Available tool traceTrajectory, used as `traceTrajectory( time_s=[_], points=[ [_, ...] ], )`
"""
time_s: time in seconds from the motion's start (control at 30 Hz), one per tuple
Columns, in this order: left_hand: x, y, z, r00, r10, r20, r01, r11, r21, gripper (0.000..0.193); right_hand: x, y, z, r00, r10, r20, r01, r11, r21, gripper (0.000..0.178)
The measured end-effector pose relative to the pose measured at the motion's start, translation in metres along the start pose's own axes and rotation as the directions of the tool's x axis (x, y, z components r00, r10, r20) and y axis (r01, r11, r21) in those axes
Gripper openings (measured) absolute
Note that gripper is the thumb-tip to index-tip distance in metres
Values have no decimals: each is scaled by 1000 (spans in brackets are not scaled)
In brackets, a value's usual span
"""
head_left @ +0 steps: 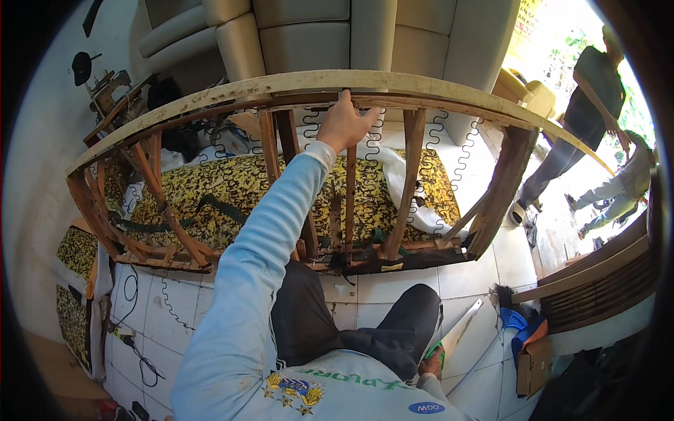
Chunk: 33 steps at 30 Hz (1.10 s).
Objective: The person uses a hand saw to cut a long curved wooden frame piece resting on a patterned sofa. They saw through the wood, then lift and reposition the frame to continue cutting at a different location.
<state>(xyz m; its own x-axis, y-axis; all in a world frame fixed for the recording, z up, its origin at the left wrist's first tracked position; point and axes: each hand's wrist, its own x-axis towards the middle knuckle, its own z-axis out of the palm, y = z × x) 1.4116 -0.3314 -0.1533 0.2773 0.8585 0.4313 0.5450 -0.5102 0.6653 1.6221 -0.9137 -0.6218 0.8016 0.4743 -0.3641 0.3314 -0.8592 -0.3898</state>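
Note:
A bare wooden sofa frame (349,181) with upright slats and zigzag springs stands before me. Up at its long top rail (281,83) is my left hand (345,123), with a finger against the rail's edge, the thumb out to the right and the other fingers partly hidden. Low on the right, beside my knee, my right hand (431,363) grips the green handle of a handsaw (460,330). The saw's pale blade slants up and away over the floor tiles.
Behind the frame lie yellow-and-black speckled foam (210,196) and a beige sofa (305,45). A coiled cable (144,365) is on the floor at left. At right are a blue broom (514,319), a cardboard box (535,366) and two people, one standing (590,98).

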Motion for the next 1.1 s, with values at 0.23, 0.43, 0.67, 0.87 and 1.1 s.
traceTrajectory(
  time_s=[0.23,0.43,0.67,0.87,1.1],
  points=[
    [0,0,2,1000,16,5,-16,999,-43,110,-4,-3,-12,997,-46,-65,48,999,25,83],
    [6,3,-3,998,12,68,-9,999,-40,110,5,-70,-60,935,92,-343,-5,969,247,58],
    [-9,18,-9,982,-104,157,123,986,-115,109,-48,-153,-176,851,-8,-525,298,830,471,46],
    [-12,41,-28,909,-274,315,312,947,-78,115,-141,-240,-329,888,-115,-446,372,750,547,44],
    [-3,43,-31,843,-308,441,395,911,-118,123,-216,-349,-477,818,-220,-531,523,668,529,47]
  ],
)
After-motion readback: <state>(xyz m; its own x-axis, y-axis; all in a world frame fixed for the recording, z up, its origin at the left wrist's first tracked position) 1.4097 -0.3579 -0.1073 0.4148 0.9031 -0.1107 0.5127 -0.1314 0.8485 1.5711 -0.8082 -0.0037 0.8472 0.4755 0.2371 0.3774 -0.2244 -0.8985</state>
